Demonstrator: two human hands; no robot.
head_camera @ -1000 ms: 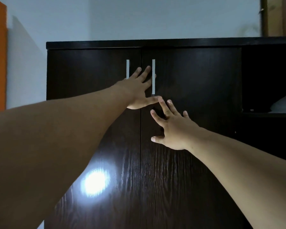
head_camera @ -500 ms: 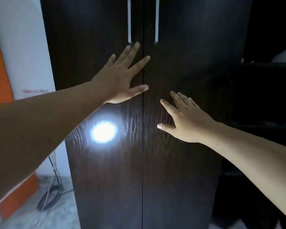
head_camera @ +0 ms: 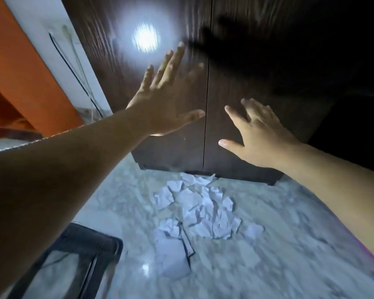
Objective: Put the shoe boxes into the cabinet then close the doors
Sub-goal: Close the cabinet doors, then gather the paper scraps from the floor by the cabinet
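The dark wooden cabinet stands in front of me with both doors shut, meeting at a thin vertical seam. My left hand is spread flat with fingers apart over the left door. Over the lower part of the right door, my right hand is spread open too. Neither hand holds anything. No shoe boxes are in sight. The picture is blurred by motion.
Crumpled white paper lies in a heap on the pale marble floor just before the cabinet's base. A dark frame sits at the lower left. An orange panel and loose cables are left of the cabinet.
The view has swung down from the cabinet's top and handles to its base and the floor. Both hands have slid down the doors, staying spread open.
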